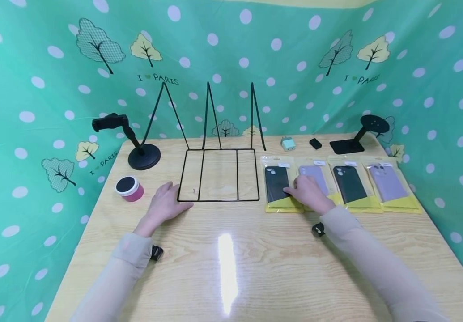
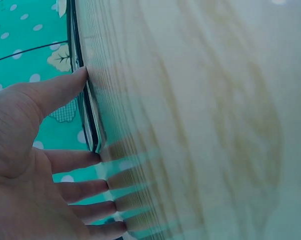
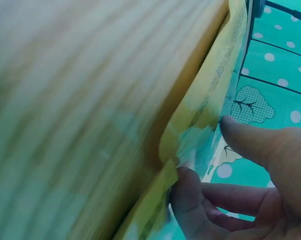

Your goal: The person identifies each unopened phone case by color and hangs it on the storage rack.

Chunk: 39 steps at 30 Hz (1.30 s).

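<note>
My left hand lies flat on the wooden table, its straight fingers touching the front left corner of a black wire rack. In the left wrist view the thumb and fingertips of that hand meet the rack's base wire. My right hand rests on top of a packaged lilac phone case, with the thumb reaching onto the packaged black case beside it. The right wrist view shows its fingertips on a yellow-edged pack. Neither hand holds anything.
Two more packaged cases, one dark and one lilac, lie to the right. A pink round speaker and a black phone stand stand at the left. A mint charger, a small black block and another stand sit at the back.
</note>
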Tool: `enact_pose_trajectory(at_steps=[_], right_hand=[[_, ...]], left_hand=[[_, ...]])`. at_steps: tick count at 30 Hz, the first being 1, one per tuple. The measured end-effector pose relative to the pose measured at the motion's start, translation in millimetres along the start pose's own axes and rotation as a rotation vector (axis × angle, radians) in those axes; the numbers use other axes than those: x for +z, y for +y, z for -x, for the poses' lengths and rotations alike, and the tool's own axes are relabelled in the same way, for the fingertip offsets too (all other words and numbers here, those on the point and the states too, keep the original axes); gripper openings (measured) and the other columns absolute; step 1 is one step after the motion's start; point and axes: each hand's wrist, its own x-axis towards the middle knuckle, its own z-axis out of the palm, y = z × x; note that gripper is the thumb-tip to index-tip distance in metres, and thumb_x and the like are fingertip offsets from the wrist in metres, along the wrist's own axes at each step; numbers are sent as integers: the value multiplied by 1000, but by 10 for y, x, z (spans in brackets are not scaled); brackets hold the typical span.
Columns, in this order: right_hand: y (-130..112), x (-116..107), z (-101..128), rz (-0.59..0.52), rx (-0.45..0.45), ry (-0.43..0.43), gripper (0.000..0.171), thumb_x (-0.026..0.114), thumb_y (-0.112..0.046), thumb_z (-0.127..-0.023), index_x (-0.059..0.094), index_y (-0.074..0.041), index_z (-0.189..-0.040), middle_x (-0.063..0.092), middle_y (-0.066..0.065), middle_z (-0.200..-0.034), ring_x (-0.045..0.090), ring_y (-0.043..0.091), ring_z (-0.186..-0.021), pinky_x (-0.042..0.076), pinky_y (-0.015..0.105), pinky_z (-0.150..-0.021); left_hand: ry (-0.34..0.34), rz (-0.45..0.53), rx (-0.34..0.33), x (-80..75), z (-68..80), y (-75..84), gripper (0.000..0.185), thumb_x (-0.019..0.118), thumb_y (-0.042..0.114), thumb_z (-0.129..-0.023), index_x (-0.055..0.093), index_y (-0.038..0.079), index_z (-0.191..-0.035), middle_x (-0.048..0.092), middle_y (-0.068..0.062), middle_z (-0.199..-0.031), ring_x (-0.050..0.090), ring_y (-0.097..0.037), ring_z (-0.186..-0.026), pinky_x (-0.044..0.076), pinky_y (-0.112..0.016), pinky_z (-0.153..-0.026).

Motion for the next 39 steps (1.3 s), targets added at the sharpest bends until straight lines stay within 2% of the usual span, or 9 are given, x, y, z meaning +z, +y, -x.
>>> enact_pose_trajectory(at_steps=[5, 8, 12, 16, 22, 26, 32, 39], right_hand=[[-60, -14, -36, 18, 24, -6, 44, 67, -31, -90, 50, -9, -55, 37, -1, -46, 39, 12, -39, 34, 26, -40], [-73, -10, -55, 31, 27, -11, 43, 67, -30, -90, 55, -7, -56, 36, -2, -46, 37, 11, -39, 32, 25, -40], [-84, -9, -84, 38, 50, -14, 35, 68, -29, -90, 67, -7, -63, 38, -2, -46, 36, 11, -41, 31, 25, -41], [-71, -6, -118, 20, 78, -15, 29, 70, -29, -88, 73, -6, -72, 46, 1, -51, 38, 13, -44, 33, 26, -43], [-26, 1, -173, -68, 114, -17, 24, 73, -25, -86, 76, -1, -92, 65, 4, -72, 56, 17, -57, 43, 29, -50], [20, 4, -200, -161, 130, -29, 19, 73, -18, -85, 75, -1, -91, 68, 5, -70, 63, 16, -58, 49, 28, -51], [73, -11, -213, -325, 170, -55, 13, 70, -10, -86, 71, 2, -92, 68, 7, -71, 66, 17, -59, 53, 29, -54], [95, 1, -213, -344, 188, -42, 10, 64, -5, -87, 71, 1, -92, 69, 9, -78, 67, 17, -62, 52, 29, -56]], left_hand=[[4, -5, 6, -32, -20, 20, 77, 70, 43, -82, 48, -12, -131, 36, -35, -137, 33, -49, -126, 29, -58, -101], [10, -9, 12, -35, -18, 27, 75, 70, 42, -83, 49, -13, -130, 38, -36, -135, 35, -50, -125, 30, -57, -101], [16, -9, 13, -30, -21, 28, 74, 70, 41, -83, 49, -13, -129, 39, -36, -134, 35, -50, -124, 30, -57, -101], [13, -1, 10, -22, -26, 26, 74, 70, 40, -83, 49, -13, -129, 38, -37, -135, 35, -51, -124, 30, -57, -101], [8, -2, 11, -28, -19, 33, 74, 70, 42, -83, 50, -14, -128, 38, -37, -135, 34, -51, -124, 29, -57, -101], [8, 0, 6, -31, -2, 46, 73, 70, 41, -83, 50, -14, -128, 38, -37, -134, 35, -51, -124, 29, -57, -101], [11, 4, 3, -32, 7, 61, 72, 70, 40, -84, 50, -14, -127, 39, -37, -134, 35, -52, -123, 31, -58, -99], [16, -15, 7, -32, -4, 49, 73, 71, 41, -83, 50, -14, -127, 40, -37, -133, 36, -52, -122, 33, -59, -97]])
